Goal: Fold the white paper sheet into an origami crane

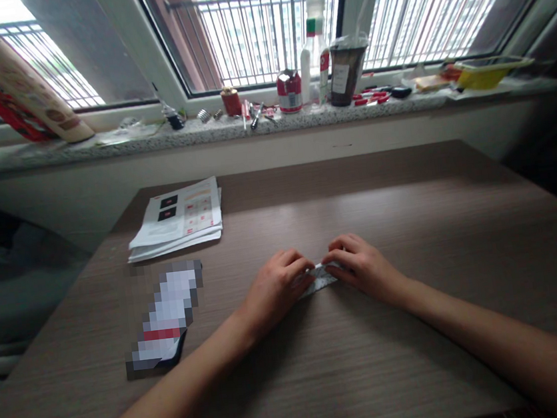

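Between my hands, at the middle of the table, is a narrow folded white strip [320,278] that looks like paper or tissue. My left hand [281,281] has its curled fingers closed on the left end of the strip. At the other end, the bent fingers of my right hand [357,262] pinch it from the right. The strip's lower edge hangs at or just above the tabletop; I cannot tell whether it touches. Fingers hide both of its ends.
A phone [170,315], blurred out, lies left of my left forearm on the brown table [410,214]. Behind it is a stack of printed papers [179,217]. The granite windowsill [150,142] carries a red can [289,91], a dark drink cup [344,70], a bottle [310,58] and small tools.
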A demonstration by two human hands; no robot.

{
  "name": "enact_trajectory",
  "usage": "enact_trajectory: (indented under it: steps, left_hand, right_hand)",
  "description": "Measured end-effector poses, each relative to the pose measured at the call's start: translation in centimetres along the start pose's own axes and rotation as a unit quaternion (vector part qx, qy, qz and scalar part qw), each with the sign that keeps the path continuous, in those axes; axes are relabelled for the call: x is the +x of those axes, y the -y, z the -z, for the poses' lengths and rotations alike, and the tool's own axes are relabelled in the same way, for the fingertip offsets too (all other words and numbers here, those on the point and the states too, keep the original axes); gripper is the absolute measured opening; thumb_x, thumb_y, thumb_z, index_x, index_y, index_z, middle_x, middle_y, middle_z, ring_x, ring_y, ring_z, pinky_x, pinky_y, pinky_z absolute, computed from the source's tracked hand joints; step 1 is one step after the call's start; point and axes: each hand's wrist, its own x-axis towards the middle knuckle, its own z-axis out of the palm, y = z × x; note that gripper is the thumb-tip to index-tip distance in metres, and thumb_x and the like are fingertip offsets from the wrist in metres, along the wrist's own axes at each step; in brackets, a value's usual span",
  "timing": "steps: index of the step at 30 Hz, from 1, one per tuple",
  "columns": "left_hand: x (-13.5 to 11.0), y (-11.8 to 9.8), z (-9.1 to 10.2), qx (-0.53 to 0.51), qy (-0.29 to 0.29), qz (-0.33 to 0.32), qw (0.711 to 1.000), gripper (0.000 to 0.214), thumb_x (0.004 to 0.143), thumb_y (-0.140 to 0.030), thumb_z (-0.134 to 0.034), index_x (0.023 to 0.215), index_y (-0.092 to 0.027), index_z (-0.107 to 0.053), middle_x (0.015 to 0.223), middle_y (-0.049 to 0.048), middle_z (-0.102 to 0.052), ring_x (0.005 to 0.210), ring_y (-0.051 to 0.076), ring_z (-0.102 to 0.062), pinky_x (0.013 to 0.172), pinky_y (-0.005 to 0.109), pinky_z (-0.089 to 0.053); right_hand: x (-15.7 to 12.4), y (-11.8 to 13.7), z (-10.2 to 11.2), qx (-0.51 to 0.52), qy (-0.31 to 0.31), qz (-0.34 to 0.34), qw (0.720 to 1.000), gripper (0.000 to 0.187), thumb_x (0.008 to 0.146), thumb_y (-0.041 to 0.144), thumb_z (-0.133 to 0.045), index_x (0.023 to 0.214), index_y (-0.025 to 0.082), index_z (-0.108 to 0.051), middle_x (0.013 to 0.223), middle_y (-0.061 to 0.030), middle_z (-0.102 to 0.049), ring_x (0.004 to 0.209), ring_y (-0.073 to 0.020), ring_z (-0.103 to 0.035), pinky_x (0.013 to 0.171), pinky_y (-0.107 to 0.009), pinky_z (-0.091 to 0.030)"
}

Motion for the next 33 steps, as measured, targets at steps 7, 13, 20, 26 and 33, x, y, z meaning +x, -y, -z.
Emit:
enact_trajectory:
  steps: [7,13,20,26,33]
  left_hand:
    - [0.0,-0.3,0.0,0.057,0.012,-0.010,0.998,0.008,0.096,-0.019,-0.067,0.104,-0.019,-0.066,0.098,0.0050,-0.067,0.092,0.022,-0.062,0.083,0.035,-0.051]
    - [-0.2,-0.5,-0.2,0.019,0.013,0.011,1.000,0.009,0.094,-0.021,-0.070,0.101,-0.021,-0.063,0.099,0.0039,-0.066,0.092,0.021,-0.062,0.080,0.032,-0.050]
    - [-0.2,-0.8,-0.6,0.007,-0.006,0.041,0.999,0.009,0.092,-0.016,-0.068,0.098,-0.021,-0.063,0.097,0.0035,-0.065,0.090,0.020,-0.061,0.076,0.031,-0.048]
    - [-0.1,-0.9,-0.8,0.062,0.000,0.025,0.998,0.008,0.092,-0.016,-0.068,0.097,-0.021,-0.064,0.098,0.0033,-0.066,0.091,0.021,-0.060,0.077,0.032,-0.050]
    - [-0.7,-0.6,-0.2,0.088,0.043,-0.061,0.993,0.014,0.099,-0.021,-0.061,0.112,-0.021,-0.067,0.111,0.0069,-0.068,0.097,0.022,-0.063,0.083,0.036,-0.056]
  right_hand:
    - [-0.3,-0.1,0.0,-0.003,0.023,0.018,1.000,0.015,0.104,0.028,-0.055,0.106,0.019,-0.067,0.098,-0.0084,-0.068,0.091,-0.0223,-0.060,0.081,-0.035,-0.050]
    - [-0.2,0.0,0.0,-0.020,0.035,0.017,0.999,0.015,0.104,0.026,-0.054,0.098,0.019,-0.067,0.095,-0.0079,-0.068,0.088,-0.0218,-0.060,0.078,-0.034,-0.050]
    - [-0.2,0.1,0.0,-0.015,0.034,0.025,0.999,0.013,0.103,0.027,-0.057,0.103,0.019,-0.067,0.095,-0.0078,-0.069,0.090,-0.0221,-0.061,0.080,-0.034,-0.050]
    - [-0.4,0.1,0.1,-0.028,0.046,0.032,0.998,0.014,0.103,0.024,-0.056,0.104,0.020,-0.069,0.099,-0.0079,-0.071,0.090,-0.0212,-0.063,0.078,-0.033,-0.052]
    - [-0.7,0.4,1.1,-0.056,0.069,0.098,0.991,0.019,0.105,0.027,-0.053,0.110,0.021,-0.071,0.111,-0.0095,-0.074,0.098,-0.0227,-0.069,0.083,-0.037,-0.058]
